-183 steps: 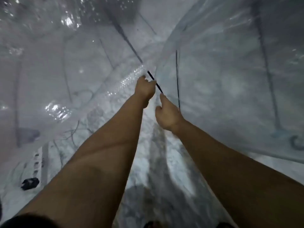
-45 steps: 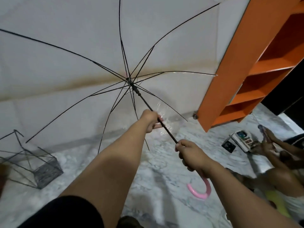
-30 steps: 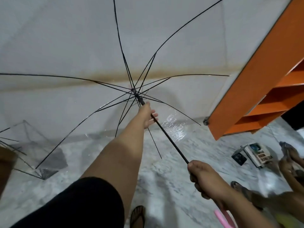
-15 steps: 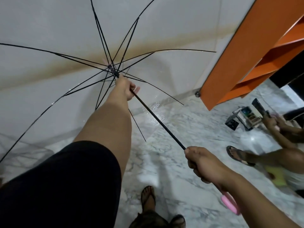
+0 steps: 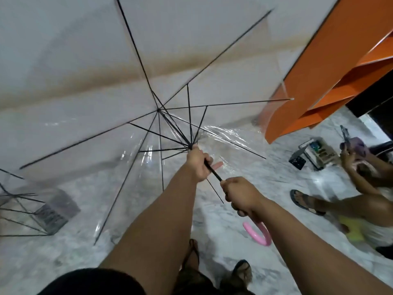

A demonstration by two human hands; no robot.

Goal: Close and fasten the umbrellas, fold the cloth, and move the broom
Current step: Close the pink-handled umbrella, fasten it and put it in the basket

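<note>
While both hands grip it, the umbrella [image 5: 158, 110] nears the orange shelf [image 5: 319, 67].

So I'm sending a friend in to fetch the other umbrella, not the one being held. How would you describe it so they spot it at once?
Start from the orange shelf unit on the right and cross the marble floor to the far left, by the wall. The second clear umbrella lies there on its side, open. Unlike the held umbrella, no hand touches it.
</note>
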